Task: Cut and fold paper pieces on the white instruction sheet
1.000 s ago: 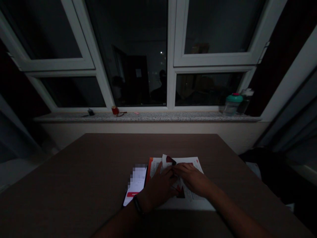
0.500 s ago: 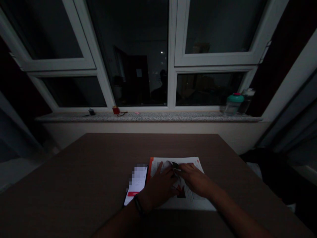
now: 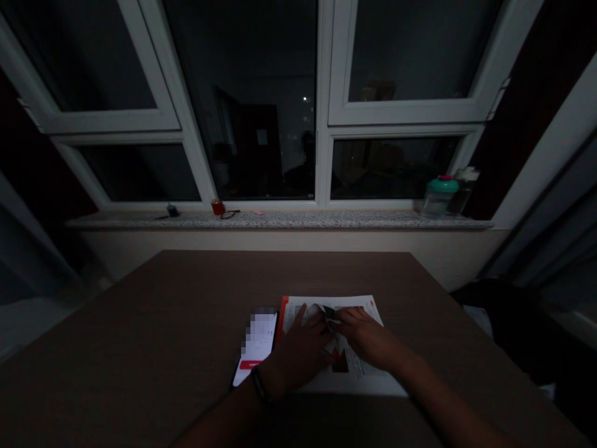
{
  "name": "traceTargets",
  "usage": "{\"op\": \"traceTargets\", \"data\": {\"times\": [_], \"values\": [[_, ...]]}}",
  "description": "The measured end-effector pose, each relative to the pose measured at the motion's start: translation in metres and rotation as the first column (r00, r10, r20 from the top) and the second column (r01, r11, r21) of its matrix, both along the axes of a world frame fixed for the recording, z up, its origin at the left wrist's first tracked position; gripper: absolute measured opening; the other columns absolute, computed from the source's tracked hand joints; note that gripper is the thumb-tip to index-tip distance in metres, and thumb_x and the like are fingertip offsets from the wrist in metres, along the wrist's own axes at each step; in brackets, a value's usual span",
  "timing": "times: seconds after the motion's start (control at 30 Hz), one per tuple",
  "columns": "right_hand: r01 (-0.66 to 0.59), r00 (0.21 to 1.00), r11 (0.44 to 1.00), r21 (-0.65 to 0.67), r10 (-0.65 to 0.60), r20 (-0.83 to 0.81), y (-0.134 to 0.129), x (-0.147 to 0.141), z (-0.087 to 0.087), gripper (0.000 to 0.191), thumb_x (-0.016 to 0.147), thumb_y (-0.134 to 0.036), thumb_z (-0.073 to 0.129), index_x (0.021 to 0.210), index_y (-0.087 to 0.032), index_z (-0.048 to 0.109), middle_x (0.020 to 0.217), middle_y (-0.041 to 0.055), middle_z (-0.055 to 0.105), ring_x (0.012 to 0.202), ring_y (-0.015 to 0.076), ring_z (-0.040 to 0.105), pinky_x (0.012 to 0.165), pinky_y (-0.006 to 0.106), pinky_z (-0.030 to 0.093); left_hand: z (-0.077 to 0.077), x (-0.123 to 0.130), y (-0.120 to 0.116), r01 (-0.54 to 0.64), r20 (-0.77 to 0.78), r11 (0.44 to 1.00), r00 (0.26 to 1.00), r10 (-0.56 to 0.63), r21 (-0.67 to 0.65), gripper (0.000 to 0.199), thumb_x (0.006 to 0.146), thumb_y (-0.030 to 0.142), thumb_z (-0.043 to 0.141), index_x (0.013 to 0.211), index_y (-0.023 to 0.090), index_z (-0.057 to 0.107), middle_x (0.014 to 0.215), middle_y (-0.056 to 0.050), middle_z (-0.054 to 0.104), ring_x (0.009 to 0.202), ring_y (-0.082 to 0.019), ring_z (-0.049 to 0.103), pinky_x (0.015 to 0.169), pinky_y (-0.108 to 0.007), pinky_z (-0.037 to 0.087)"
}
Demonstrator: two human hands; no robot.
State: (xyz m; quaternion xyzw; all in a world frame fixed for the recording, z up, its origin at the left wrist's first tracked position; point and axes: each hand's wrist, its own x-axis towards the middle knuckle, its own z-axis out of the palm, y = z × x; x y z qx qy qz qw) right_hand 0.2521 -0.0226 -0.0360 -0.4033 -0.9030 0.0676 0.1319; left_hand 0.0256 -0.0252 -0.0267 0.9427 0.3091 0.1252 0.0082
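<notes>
Folded paper (image 3: 330, 316) sits in the middle of the two hands, on top of a flat printed sheet (image 3: 364, 303) with an orange edge. It is small and dark in spots, with a red and black print, and the room is so dim that its long side is hard to make out. It seems to stand up a bit from the sheet, not lie flat. Both hands are right at it, so neither one looks much nearer. The right hand (image 3: 364, 336) comes in from the right, and its fingertips (image 3: 338, 320) seem to pinch the paper. The left hand (image 3: 298, 354) comes in from the left, with its fingers on the paper and its thumb up. I cannot tell if those fingers grip. A black wristband (image 3: 260, 384) is on the left wrist. Just left of the sheet lies a phone (image 3: 256, 354) with a lit screen. All of this is on a brown table (image 3: 140, 323), below a stone window sill (image 3: 280, 220)
</notes>
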Motion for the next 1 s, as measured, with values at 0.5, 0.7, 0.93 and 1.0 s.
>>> {"op": "traceTargets", "data": {"times": [0.5,0.7,0.93,1.0], "values": [[-0.048,0.998,0.997,-0.059,0.045,-0.047,0.0028,0.0015,-0.001,0.064,0.081,0.0,0.042,0.137,-0.027,0.056,0.132,0.0072,0.06,0.124,0.0247,0.048,0.107,0.045,0.033,0.0065,-0.001,-0.0014,0.011,-0.013,0.997,1.0,-0.012,-0.081,0.03,0.094,0.038,0.064,0.121,0.024,0.06,0.14,-0.006,0.056,0.142,-0.024,0.035,0.121,-0.055,0.01],[-0.006,1.0,0.998,-0.061,0.006,-0.01,-0.0007,-0.0005,-0.0013,0.065,0.08,-0.001,0.042,0.14,-0.025,0.053,0.136,0.0094,0.056,0.128,0.0265,0.044,0.11,0.048,0.03,0.0056,-0.0013,-0.0015,0.013,-0.007,0.997,1.0,-0.014,-0.071,0.031,0.094,0.04,0.064,0.12,0.025,0.06,0.144,-0.006,0.053,0.144,-0.025,0.032,0.121,-0.055,0.009],[0.005,1.0,0.999,-0.048,-0.004,0.009,-0.0002,-0.0011,-0.0018,0.068,0.079,-0.002,0.045,0.142,-0.028,0.051,0.137,0.0086,0.054,0.128,0.0267,0.044,0.109,0.048,0.03,0.0032,-0.0021,0.0003,0.018,-0.028,0.998,0.999,-0.02,-0.067,0.029,0.094,0.041,0.064,0.117,0.024,0.061,0.141,-0.005,0.055,0.144,-0.025,0.031,0.121,-0.055,0.008],[0.005,1.0,0.999,-0.042,-0.005,0.0,0.0002,-0.0005,-0.0009,0.062,0.082,-0.004,0.045,0.139,-0.026,0.053,0.132,0.0102,0.057,0.125,0.0271,0.046,0.107,0.047,0.032,0.0042,-0.0021,0.0001,0.012,-0.03,0.998,0.999,-0.014,-0.055,0.03,0.095,0.041,0.063,0.12,0.024,0.06,0.143,-0.006,0.053,0.145,-0.024,0.03,0.121,-0.056,0.009]]}}
